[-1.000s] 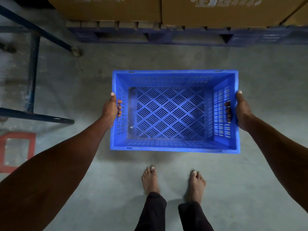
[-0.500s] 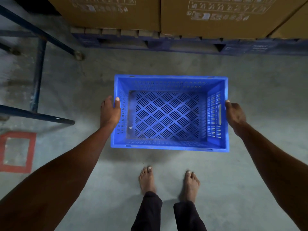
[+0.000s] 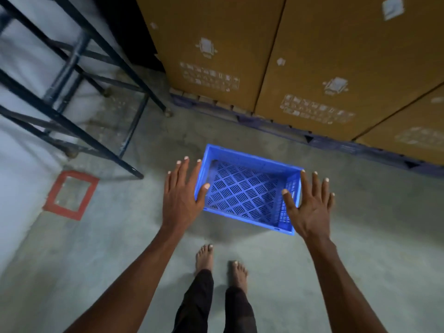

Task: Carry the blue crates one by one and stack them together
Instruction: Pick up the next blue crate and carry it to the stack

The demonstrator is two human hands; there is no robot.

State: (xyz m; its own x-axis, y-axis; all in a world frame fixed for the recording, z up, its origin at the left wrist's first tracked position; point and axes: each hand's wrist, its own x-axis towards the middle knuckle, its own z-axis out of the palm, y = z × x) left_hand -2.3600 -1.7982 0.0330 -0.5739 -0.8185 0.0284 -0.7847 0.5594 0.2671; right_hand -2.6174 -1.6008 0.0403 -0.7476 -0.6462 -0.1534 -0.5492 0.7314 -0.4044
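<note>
One blue crate (image 3: 247, 191) with a slotted, diamond-patterned floor sits empty on the concrete floor, just ahead of my bare feet. My left hand (image 3: 181, 195) hovers above its left short side with fingers spread, holding nothing. Over the crate's right short side, my right hand (image 3: 310, 203) is likewise spread and empty. Both hands are raised above the rim and apart from it. No other blue crate is in view.
Tall brown cardboard boxes (image 3: 300, 56) stand on a dark blue pallet (image 3: 336, 143) right behind the crate. A black metal rack frame (image 3: 79, 92) stands at the left. A red tape square (image 3: 69, 194) marks the floor near the rack.
Both hands held the crate by its short sides and lowered it; now they have let go and lifted away with spread fingers. The view has risen and swung back from the crate.
</note>
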